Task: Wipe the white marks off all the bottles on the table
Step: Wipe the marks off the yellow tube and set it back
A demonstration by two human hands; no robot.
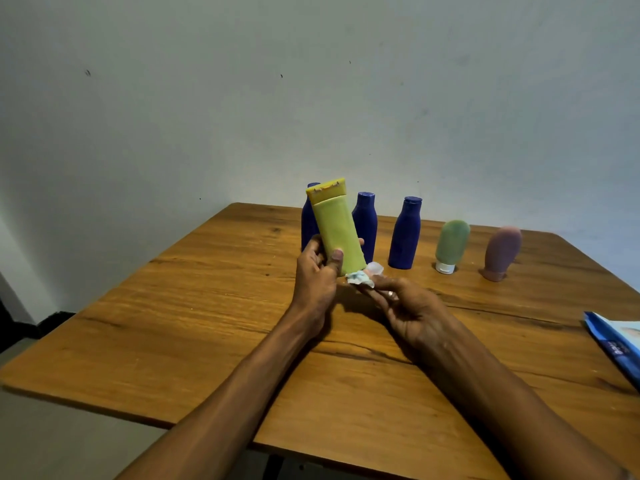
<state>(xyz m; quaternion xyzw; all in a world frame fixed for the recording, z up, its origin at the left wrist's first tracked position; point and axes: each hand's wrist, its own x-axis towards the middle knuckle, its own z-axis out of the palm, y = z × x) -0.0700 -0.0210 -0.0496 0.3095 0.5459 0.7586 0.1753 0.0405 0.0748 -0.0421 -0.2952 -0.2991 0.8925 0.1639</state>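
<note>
Left hand (317,268) grips the yellow tube (337,230) above the desk (207,323), before the blue bottles (404,233); right hand (408,306) pinches a wipe (360,278) at its base. Best rotate the tube, wiping firmly.

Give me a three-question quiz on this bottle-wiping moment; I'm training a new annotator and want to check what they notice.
1. True or false: the yellow-green plastic bottle stands on the wooden table untouched.
2. Which hand pinches the crumpled white wipe? A) left hand B) right hand C) neither
3. Fill in: the number of dark blue plastic bottles standing at the back is ____.

Key
1. False: the left hand grips it, lifted and tilted.
2. B: the right hand holds the wipe at the bottle's lower end.
3. Three, standing left of the pale green squeeze bottle and the pink squeeze bottle.
</note>
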